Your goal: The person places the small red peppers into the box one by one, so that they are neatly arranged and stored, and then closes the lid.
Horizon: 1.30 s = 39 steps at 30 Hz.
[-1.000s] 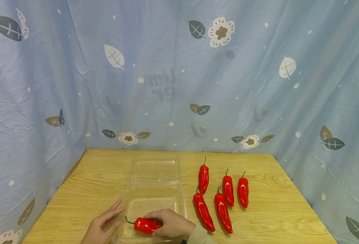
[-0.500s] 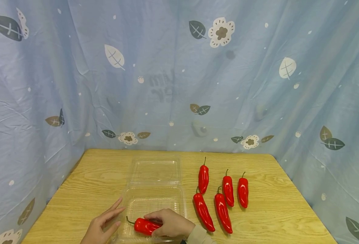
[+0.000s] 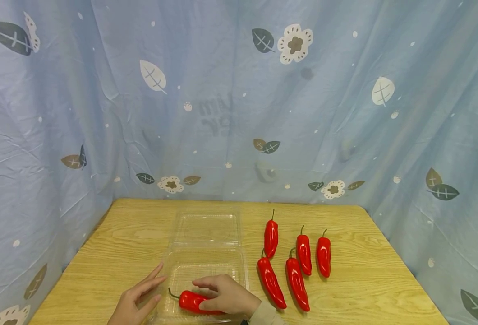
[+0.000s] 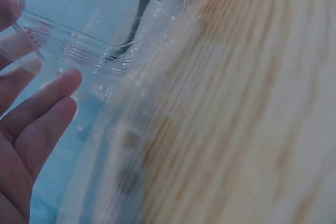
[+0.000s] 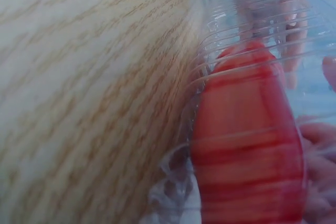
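Observation:
A glossy red chili pepper (image 3: 190, 301) lies crosswise in the near half of a clear plastic clamshell container (image 3: 206, 271), its green stem pointing left. Over the pepper's right part is my right hand (image 3: 231, 295), thumb across it and the other fingers spread and lifted off its far side. Through the clear wall, the right wrist view shows the red pepper (image 5: 247, 145) with fingers (image 5: 320, 156) beside it. My left hand (image 3: 135, 300) stays at the container's left edge, fingers extended. In the left wrist view its fingertips (image 4: 65, 82) are close to the wall; contact is unclear.
Several more red chili peppers (image 3: 296, 282) lie on the wooden table (image 3: 365, 271) right of the container. The container's lid (image 3: 206, 228) lies folded back flat toward the far edge. A blue patterned curtain (image 3: 239, 113) hangs around the table's back and sides.
My right hand's fingers have loosened from the pepper and spread, showing more of it. The pepper has settled very slightly in the container. My left hand has stayed in place.

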### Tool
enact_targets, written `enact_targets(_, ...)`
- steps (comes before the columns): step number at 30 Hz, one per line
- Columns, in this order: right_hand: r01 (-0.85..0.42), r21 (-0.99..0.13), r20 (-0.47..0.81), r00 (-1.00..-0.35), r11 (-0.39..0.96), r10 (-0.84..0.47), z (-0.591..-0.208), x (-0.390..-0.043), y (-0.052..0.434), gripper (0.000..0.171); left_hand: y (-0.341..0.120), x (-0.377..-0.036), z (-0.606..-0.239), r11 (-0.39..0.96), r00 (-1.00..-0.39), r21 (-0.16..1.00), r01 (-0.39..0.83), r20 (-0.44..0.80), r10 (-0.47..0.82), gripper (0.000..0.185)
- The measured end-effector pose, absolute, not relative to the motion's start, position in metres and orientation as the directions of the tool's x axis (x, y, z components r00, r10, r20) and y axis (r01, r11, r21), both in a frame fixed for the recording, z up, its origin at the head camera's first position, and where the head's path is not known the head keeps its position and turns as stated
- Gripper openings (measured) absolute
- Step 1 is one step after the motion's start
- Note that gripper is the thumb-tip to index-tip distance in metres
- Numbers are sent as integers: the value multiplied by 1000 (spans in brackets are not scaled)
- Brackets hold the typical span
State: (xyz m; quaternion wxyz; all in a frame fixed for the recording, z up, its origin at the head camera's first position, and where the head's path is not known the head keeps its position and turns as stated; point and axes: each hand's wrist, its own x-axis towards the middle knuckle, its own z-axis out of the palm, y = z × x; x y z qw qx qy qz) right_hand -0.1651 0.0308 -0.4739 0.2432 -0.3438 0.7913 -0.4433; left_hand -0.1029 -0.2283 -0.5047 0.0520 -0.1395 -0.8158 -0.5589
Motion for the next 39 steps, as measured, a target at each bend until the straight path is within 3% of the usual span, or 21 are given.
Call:
enact_targets(4,-360,-877,-9,-650,319,-760,-474,-164,32,45,-228,-103,-505,339,-955,897,283,231,184,36)
enact_targets(13,-605,-778,335,-628,171,-703,-473,-157,36,46,-224,-101,-502,399,-990,906,143,126,69,35)
enact_targets(19,-675,-722,432,-612,152,-662,-470,-153,37,47,-224,-100,-504,405,-989,902,150,134,67,34)
enact_targets(34,-600,-792,452,-699,111,-555,-467,-155,52,46,-223,-102,-502,401,-992,907,128,113,60,34)
enact_targets(39,-514,-851,389,-756,109,-526,-452,-148,63,46,-224,-101,-502,407,-992,905,126,111,61,34)
